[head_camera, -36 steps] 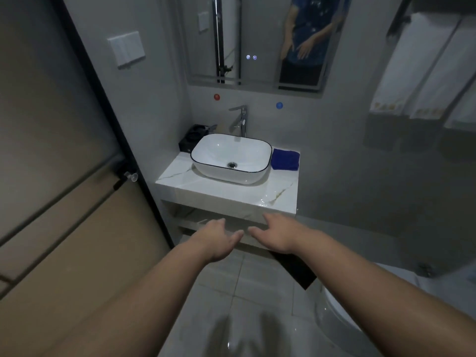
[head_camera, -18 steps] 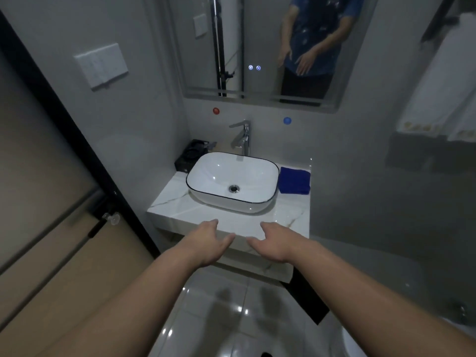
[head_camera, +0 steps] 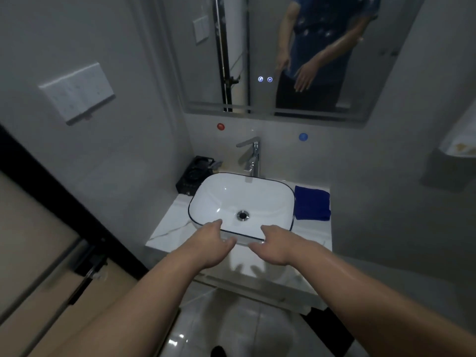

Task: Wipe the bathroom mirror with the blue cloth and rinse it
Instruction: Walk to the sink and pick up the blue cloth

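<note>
The folded blue cloth [head_camera: 312, 203] lies on the marble counter [head_camera: 170, 228], just right of the white basin [head_camera: 239, 199]. The mirror [head_camera: 257, 47] hangs on the wall above, showing my reflection. A chrome tap [head_camera: 251, 157] stands behind the basin. My left hand [head_camera: 210, 244] and my right hand [head_camera: 277, 244] hover side by side over the basin's near rim, both empty with fingers apart. The cloth sits to the right of and beyond my right hand, untouched.
A black box [head_camera: 194, 175] sits at the counter's back left corner. A white switch plate [head_camera: 77, 91] is on the left wall. A dark door frame [head_camera: 51, 186] runs along the left. A white towel [head_camera: 461, 135] hangs at the right edge.
I have stepped closer to the vanity. Both hands have gone forward from in front of the counter edge to over the basin's near rim. The cloth has not moved.
</note>
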Tool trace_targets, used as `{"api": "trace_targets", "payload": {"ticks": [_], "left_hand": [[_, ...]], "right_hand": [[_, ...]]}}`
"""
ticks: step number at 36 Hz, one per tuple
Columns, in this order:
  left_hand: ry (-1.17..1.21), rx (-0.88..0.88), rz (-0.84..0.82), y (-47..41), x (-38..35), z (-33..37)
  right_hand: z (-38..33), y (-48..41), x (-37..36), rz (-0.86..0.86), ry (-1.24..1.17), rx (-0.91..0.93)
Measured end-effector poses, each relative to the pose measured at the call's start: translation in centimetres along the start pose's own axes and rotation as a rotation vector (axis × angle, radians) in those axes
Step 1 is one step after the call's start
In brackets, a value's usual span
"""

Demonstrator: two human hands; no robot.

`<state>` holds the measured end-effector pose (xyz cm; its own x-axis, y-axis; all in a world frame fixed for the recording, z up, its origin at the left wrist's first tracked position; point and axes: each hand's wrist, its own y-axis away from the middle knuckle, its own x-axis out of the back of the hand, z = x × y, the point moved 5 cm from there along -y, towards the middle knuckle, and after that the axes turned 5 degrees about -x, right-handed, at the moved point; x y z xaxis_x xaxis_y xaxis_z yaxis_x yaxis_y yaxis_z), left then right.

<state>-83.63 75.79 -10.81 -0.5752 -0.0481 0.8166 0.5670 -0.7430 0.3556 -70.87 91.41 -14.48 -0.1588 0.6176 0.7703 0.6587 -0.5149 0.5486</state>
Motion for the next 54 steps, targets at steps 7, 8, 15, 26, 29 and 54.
{"api": "trace_targets", "payload": {"ticks": [7, 8, 15, 26, 29, 54], "left_hand": [[-0.010, -0.100, -0.072, -9.9, 2.1, 1.9], [-0.007, -0.116, -0.079, -11.1, 2.3, 2.3], [-0.046, -0.238, -0.182, -17.9, 2.3, 5.5], [0.050, -0.081, -0.244, -26.6, 1.6, 4.4], [0.081, 0.005, -0.304, -27.5, 1.0, 2.9], [0.050, 0.074, -0.561, -36.8, -2.8, -1.8]], "right_hand": [[0.8, -3.9, 3.8, 0.052, -0.029, -0.099], [1.0, -4.3, 4.2, 0.054, -0.040, -0.115], [3.1, -7.4, 5.4, 0.077, -0.120, -0.191], [4.5, -20.0, 8.5, -0.022, -0.159, -0.121], [4.9, -24.2, 8.5, -0.029, -0.176, -0.101], [24.9, -36.8, -0.7, 0.218, -0.464, -0.820]]}}
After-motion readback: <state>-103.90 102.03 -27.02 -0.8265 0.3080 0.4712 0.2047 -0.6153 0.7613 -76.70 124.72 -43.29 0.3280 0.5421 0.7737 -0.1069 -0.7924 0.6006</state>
